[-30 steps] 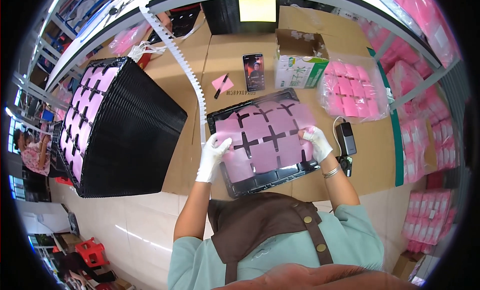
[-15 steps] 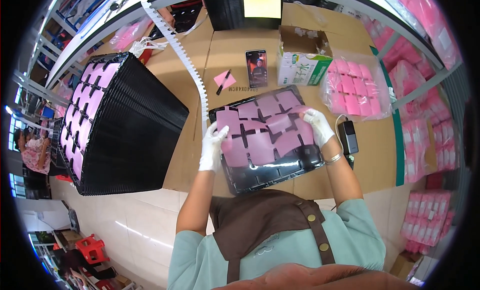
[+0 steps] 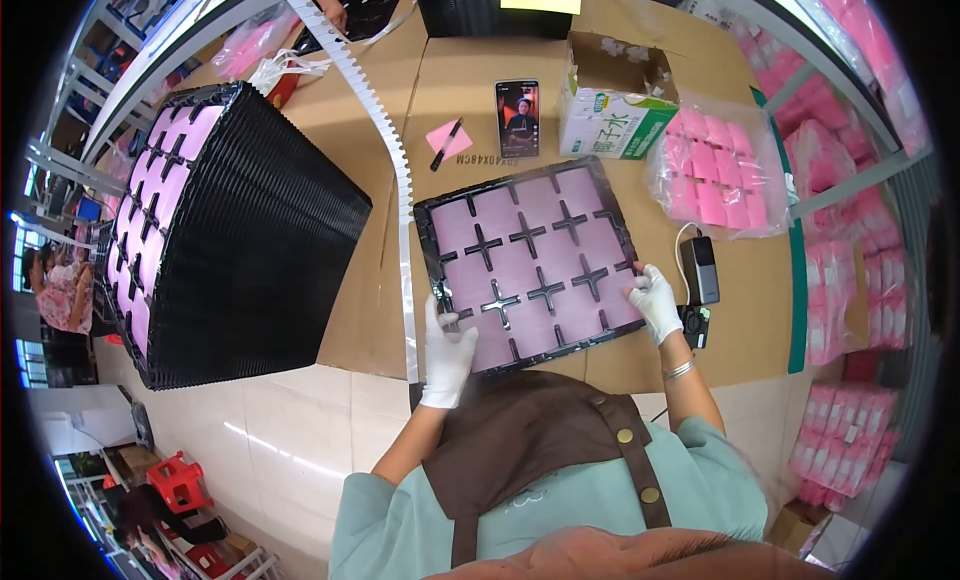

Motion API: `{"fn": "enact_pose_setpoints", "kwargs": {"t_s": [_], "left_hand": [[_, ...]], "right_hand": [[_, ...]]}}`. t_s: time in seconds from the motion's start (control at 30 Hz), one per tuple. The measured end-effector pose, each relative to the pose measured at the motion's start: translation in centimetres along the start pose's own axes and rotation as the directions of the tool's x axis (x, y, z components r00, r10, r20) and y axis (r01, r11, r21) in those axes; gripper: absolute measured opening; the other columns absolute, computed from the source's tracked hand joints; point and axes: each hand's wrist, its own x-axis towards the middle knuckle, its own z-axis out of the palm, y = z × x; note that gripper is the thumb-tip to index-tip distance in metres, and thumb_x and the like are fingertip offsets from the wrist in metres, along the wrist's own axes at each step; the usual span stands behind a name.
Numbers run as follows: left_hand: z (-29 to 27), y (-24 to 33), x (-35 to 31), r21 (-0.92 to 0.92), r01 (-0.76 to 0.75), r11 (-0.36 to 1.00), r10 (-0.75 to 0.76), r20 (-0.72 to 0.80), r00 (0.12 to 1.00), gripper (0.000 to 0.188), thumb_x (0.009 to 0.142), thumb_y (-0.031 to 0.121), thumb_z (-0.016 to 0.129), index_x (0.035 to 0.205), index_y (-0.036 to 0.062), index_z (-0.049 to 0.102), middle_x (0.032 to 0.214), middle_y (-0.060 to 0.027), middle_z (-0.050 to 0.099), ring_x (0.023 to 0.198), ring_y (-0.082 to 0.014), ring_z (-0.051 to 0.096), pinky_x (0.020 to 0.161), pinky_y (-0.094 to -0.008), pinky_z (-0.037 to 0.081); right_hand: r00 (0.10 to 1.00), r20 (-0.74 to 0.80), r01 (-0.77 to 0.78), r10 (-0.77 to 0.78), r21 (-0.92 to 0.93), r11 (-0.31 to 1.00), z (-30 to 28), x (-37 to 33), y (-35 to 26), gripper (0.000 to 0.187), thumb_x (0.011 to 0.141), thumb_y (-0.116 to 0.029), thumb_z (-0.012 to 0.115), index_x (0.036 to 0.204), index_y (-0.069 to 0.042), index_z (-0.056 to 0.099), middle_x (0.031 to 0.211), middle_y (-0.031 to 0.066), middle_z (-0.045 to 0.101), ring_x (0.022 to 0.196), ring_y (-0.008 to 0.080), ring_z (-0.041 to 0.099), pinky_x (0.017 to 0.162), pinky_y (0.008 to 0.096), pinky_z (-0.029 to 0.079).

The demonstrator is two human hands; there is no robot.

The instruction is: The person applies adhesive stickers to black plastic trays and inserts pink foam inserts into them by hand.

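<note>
A black plastic tray (image 3: pixel 607 332) lies in front of me on the brown cardboard surface. Inside it a thin pink sheet (image 3: pixel 525 265) rests flat, with black cross-shaped ridges standing up through its cutouts. My white-gloved left hand (image 3: pixel 448 358) grips the tray's near left corner, fingers over the rim and thumb apart from them above the sheet's edge. At the right rim, my right hand (image 3: pixel 656 304), in a white glove with bare fingertips, pinches the tray's side. The undersides of both grips are hidden.
A tall stack of black trays (image 3: pixel 260 240) leans at left. Behind my tray are a phone (image 3: pixel 517 120), a pen (image 3: pixel 447 145) on pink paper and an open carton (image 3: pixel 620 120). Bagged pink pads (image 3: pixel 715 175) and a power bank (image 3: pixel 699 270) sit right. A white toothed strip (image 3: pixel 390 150) runs alongside.
The pink sheet, held raised and wrinkled before, now lies flat across the whole tray. Both hands have let go of it and come down to the tray's sides, nearer to me.
</note>
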Motion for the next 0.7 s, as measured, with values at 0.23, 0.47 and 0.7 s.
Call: {"fn": "enact_pose_setpoints", "kwargs": {"t_s": [0.23, 0.47, 0.7], "left_hand": [[0.5, 1.4, -0.5, 0.175, -0.004, 0.985, 0.005, -0.008, 1.000, 0.072, 0.078, 0.003, 0.066, 0.141, 0.0036, 0.031, 0.106, -0.0122, 0.055, 0.069, -0.0163, 0.058, 0.068, -0.0315, 0.049], [-1.5, -1.7, 0.0, 0.501, -0.213, 0.839, 0.321, -0.140, 0.937, 0.053, 0.085, 0.022, 0.065, 0.129, -0.0003, 0.047, 0.108, -0.0187, 0.059, 0.090, -0.0307, 0.060, 0.083, -0.0385, 0.047], [-2.2, -0.7, 1.9, 0.511, -0.113, 0.852, 0.182, -0.087, 0.979, 0.050, 0.093, 0.036, 0.053, 0.129, 0.0018, 0.048, 0.103, -0.0201, 0.065, 0.091, -0.0347, 0.064, 0.081, -0.0418, 0.050]], "right_hand": [[0.985, -0.140, 0.091, -0.099, -0.063, 0.994, 0.3, 0.0, 1.0, 0.046, 0.080, -0.003, 0.065, 0.122, 0.004, 0.049, 0.082, 0.0008, 0.059, 0.066, 0.0067, 0.054, 0.062, 0.0208, 0.045], [0.897, -0.332, 0.169, -0.291, -0.351, 0.921, -1.8, 0.4, 2.2, 0.042, 0.088, -0.021, 0.063, 0.122, 0.001, 0.051, 0.090, 0.0135, 0.067, 0.082, 0.0211, 0.065, 0.075, 0.0329, 0.050], [0.916, -0.320, 0.078, -0.241, -0.448, 0.891, 0.1, -2.1, 1.1, 0.045, 0.089, -0.028, 0.061, 0.121, 0.002, 0.053, 0.092, 0.0204, 0.067, 0.086, 0.0326, 0.065, 0.078, 0.0396, 0.049]]}}
